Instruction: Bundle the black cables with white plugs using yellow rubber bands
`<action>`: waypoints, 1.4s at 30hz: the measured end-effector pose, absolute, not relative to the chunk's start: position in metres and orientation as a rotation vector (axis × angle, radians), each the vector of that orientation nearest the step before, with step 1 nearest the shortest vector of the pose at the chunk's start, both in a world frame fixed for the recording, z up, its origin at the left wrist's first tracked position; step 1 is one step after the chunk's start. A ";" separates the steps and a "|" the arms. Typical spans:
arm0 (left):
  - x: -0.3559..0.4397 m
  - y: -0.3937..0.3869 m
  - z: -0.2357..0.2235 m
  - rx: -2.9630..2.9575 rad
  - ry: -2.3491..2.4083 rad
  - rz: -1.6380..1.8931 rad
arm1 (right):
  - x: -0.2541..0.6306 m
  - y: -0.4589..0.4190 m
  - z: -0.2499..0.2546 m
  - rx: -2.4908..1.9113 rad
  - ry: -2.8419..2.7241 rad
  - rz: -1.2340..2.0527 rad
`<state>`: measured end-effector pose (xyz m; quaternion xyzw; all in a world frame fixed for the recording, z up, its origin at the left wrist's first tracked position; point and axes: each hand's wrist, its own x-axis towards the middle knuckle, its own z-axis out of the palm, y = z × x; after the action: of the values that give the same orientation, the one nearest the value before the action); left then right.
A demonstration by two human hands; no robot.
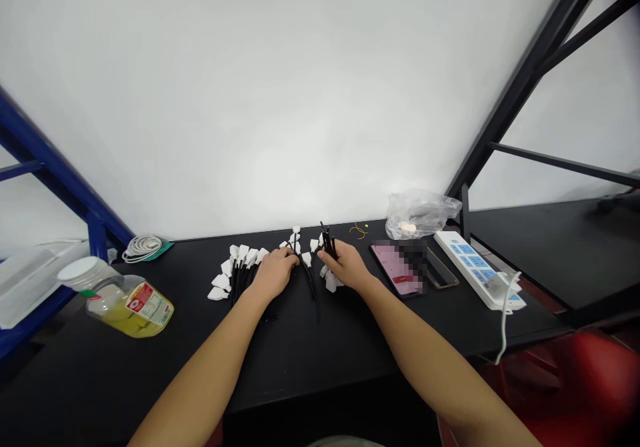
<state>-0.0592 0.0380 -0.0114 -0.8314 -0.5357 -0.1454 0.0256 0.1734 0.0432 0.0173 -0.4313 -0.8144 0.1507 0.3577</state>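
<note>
The left hand [273, 272] and the right hand [347, 265] are held apart, with only a narrow gap between them, and both are low over a black tabletop [350, 347]. The right hand is closed around a small bunch of black cords [327, 242], whose ends stand up past the knuckles, and white tabs [330, 282] are seen just below that hand. The left hand is laid over further tabs and cords; whether anything is clamped by it cannot be told, since the contact is hidden by the fingers. In the gap, a loose strand of cord [313, 287] trails toward the body. Beyond the outer side of the left hand, a larger batch of tabbed cords [241, 272] is spread out, its tabs fanned outward and its black lengths gathered inward, probably so that the tabs are kept from overlapping. Right of the right hand, a phone [397, 267] with a blurred screen lies flat, a white power strip [473, 267] is set further right, and a clear plastic bag [420, 214] sits ahead of them. A thin yellow wire [359, 231] lies just ahead of the right hand. Well left of the left hand, a jar of yellow liquid [127, 307] lies on its side near a coiled white cable [143, 248].
</note>
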 end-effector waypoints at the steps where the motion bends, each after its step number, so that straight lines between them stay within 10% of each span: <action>1: -0.059 0.037 -0.010 -2.589 -1.641 -0.431 | 0.173 0.043 0.017 -1.112 -2.100 0.386; 33: -0.044 0.026 -0.008 -2.808 -1.362 -0.602 | 0.174 0.043 0.017 -1.091 -2.111 0.408; 42: -0.042 0.022 0.005 -2.522 -1.407 -1.600 | 0.175 0.046 0.013 -0.997 -2.098 0.430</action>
<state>-0.0420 0.0215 0.0053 -0.7615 -0.4248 -0.4831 -0.0795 0.1754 0.0460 0.0127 -0.3905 -0.8216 0.1682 0.3797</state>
